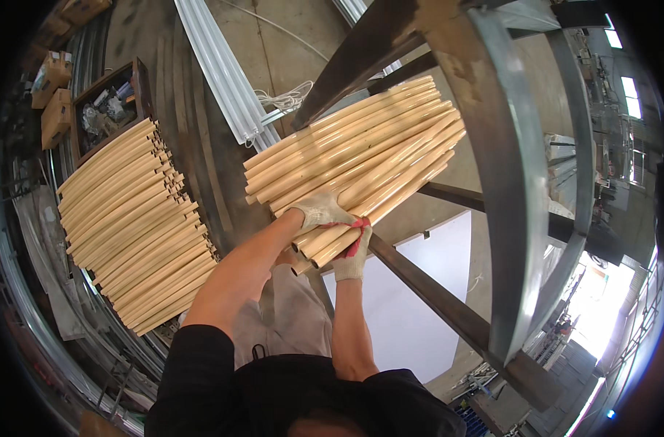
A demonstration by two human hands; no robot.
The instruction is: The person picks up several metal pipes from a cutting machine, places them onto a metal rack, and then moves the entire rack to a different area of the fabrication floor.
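Observation:
A stack of glossy cream-coloured tubes [346, 146] lies across dark metal bars in front of me. Several of these tubes jut toward me, their hollow ends [319, 256] showing near my body. My left hand [323, 210], in a pale knit glove, closes over them from above. From the right side, my right hand [354, 256], in a similar glove with red on the fingers, wraps round the same tubes. Both hands meet at the near ends, so part of their fingers is hidden. To my left is a second, larger stack of cream tubes [135, 226].
A large steel frame [518, 167] rises close at the right, with a dark beam [434, 291] running low past my right arm. Behind that beam is a white panel [427, 320]. Long silvery profiles [215, 65], coiled white cable [288, 96], a parts crate [113, 109] and cardboard boxes [53, 76] lie beyond.

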